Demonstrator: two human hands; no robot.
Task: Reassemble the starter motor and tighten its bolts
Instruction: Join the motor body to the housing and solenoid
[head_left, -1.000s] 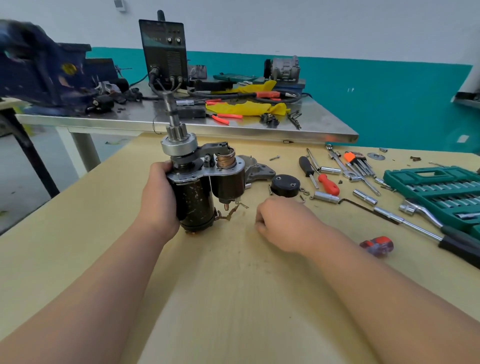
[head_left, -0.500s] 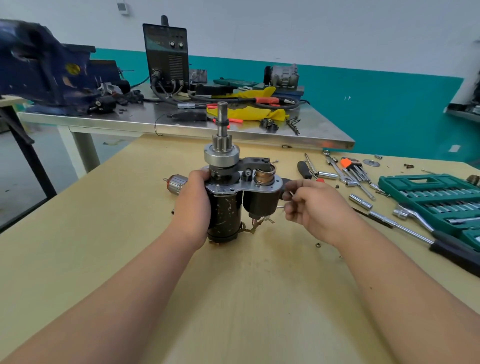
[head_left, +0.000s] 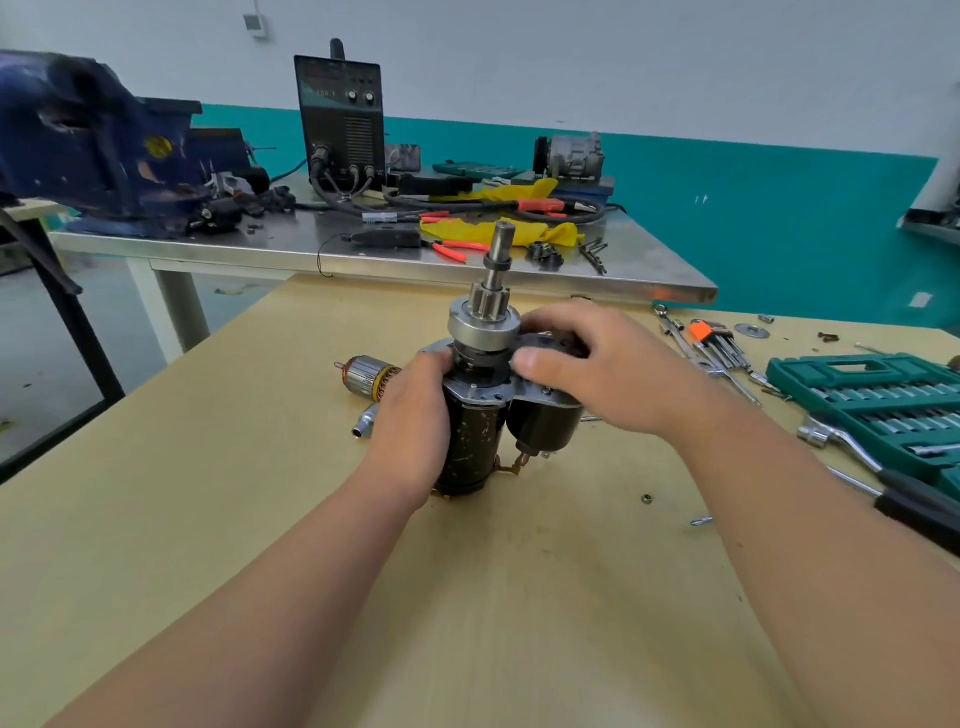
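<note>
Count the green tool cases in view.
2. One green tool case lies open at the wooden table's right edge; a second case lies on the steel bench behind. More may be hidden.

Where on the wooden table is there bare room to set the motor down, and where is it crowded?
Bare: the wooden table left of the left forearm, short of the armature and socket; the near strip between the forearms, below the starter motor. Crowded: the right side, with socket set case, ratchet, hex keys and a nut.
</note>
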